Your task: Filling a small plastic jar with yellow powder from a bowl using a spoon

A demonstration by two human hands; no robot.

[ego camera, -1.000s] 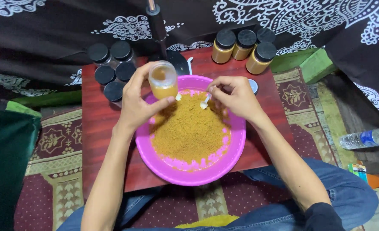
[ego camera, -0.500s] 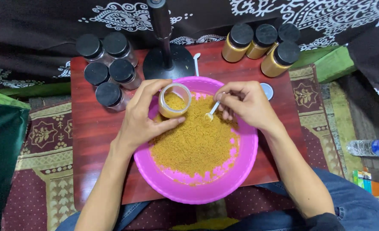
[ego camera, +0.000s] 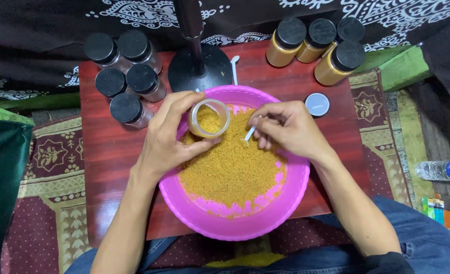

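Red-brown low table [ego camera: 108, 167] carries everything; all places below are given against the pink basin [ego camera: 235, 231], which sits centre-front on it, wide and round, about half covered by a heap of yellow-orange granules [ego camera: 230, 170], with bare pink bottom showing at the near and right edges. Behind the basin, a black round stand base [ego camera: 199, 73] with its pole rising out of view, and a white spoon [ego camera: 234, 66] lying just beside it. Back-left of the basin: five clear jars with black lids [ego camera: 126, 107], which look empty. Back-right: four capped jars full of yellow granules [ego camera: 331, 63], so four look finished. Right of the basin rim, one loose lid [ego camera: 317, 104] lying flat, apart from any jar. Left hand [ego camera: 166, 139] is over the basin's back-left part, fingers and thumb clamped around a small open jar [ego camera: 209, 118], held upright-ish just above the heap, partly filled with granules, not yet to the brim. Right hand [ego camera: 291, 129] is over the basin's back-right part, fingertips pinched together on a small white scoop [ego camera: 248, 136] whose tip points down-left into the heap near the jar mouth. Judged progress: roughly mid-way; this jar needs topping up and capping, and the five on the left remain. Plastic water bottle [ego camera: 443, 170] lies on the floor well right of the basin.
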